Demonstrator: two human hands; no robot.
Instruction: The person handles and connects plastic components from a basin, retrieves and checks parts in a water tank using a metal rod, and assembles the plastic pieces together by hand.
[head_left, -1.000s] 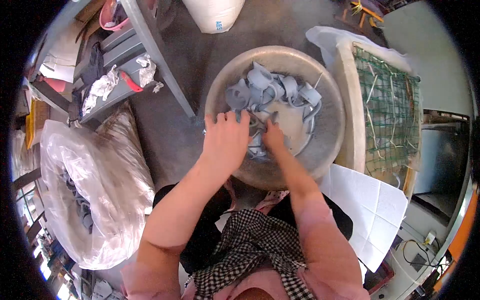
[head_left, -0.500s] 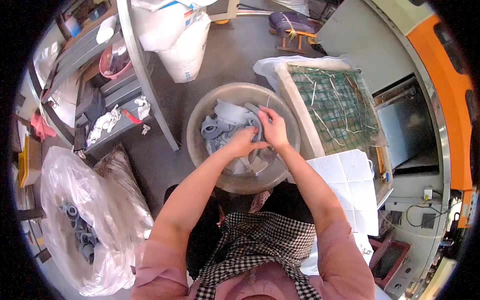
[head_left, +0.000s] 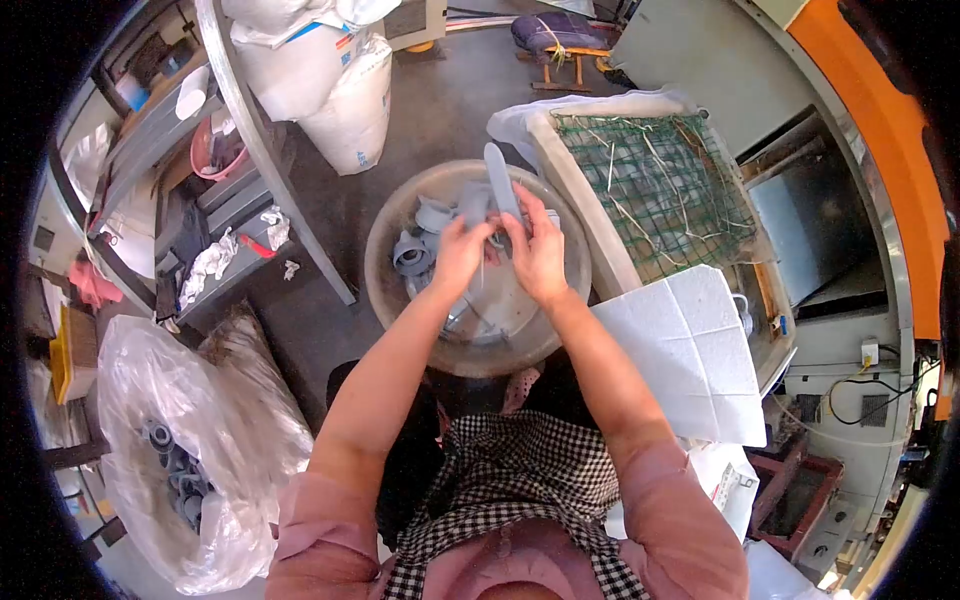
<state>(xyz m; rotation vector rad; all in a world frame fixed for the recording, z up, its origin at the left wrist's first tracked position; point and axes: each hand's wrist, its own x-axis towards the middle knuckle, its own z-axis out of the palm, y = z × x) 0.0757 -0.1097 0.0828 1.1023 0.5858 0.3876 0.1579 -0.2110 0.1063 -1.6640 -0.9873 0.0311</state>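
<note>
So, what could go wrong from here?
Two risks stand out. The long grey piece at the right hand sticks up past the far rim of the basin in this view, so if it slipped it might fall outside. Also, loose grey parts lie jumbled near the left hand, which could knock or snag them.

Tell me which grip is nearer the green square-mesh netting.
Right. The right grip is left of the green square-mesh netting, apart from it; the left grip is farther left, beyond the right one.
</note>
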